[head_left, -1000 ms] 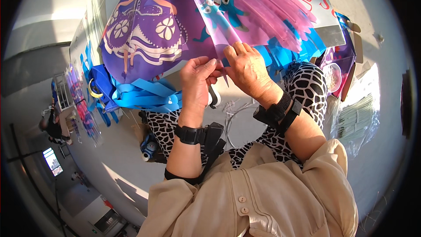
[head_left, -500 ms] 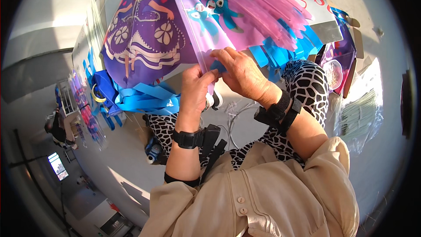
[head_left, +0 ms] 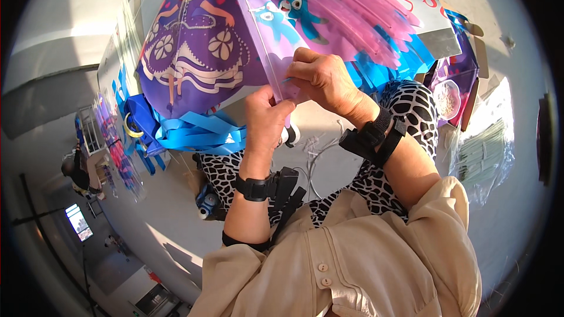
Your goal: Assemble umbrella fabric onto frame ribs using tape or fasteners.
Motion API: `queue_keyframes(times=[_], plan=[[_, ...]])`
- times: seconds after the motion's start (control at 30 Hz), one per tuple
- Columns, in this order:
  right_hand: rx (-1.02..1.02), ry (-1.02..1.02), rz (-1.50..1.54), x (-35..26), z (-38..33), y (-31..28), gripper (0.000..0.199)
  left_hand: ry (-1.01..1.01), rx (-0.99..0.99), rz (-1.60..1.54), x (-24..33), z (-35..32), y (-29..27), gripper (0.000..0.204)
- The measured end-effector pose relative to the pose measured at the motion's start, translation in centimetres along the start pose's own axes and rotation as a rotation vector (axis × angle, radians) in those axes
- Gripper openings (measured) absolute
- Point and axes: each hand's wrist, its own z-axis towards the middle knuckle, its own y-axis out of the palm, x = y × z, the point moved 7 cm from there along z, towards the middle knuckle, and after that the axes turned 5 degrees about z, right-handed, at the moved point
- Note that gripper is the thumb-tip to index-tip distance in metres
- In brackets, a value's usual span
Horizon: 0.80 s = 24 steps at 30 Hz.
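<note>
Left hand (head_left: 265, 118) pinches purple printed sheet (head_left: 200, 53) near lower tip; right hand (head_left: 328, 82): fingers curled alongside, grip obscured, cannot tell; sheet's top cut off.

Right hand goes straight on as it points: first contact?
Probably the lilac kite panel, right by the fingertips of the right hand; depth there is unclear from this view.

The kite (head_left: 194, 73) was purple and pink, printed with a red-haired figure; the ribbons (head_left: 202, 135) were bright blue, the trousers (head_left: 408, 108) black-and-white giraffe-patterned, the shirt (head_left: 376, 258) beige.
</note>
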Motion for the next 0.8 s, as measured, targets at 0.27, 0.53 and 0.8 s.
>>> queue_keyframes(times=[0.27, 0.53, 0.8], plan=[[0.624, 0.256, 0.440, 6.0, 0.8, -5.8, 0.009, 0.000, -0.064, 0.087, 0.7, 0.2, 1.0, 0.013], [0.483, 0.336, 0.750, 1.6, -5.1, -10.2, 0.009, 0.666, -0.030, 0.484, 5.5, 1.9, 7.1, 0.025], [0.515, 0.372, 0.791, 2.7, -7.6, -10.0, 0.027, 0.243, -0.162, -0.078, 4.2, 3.0, 8.4, 0.036]])
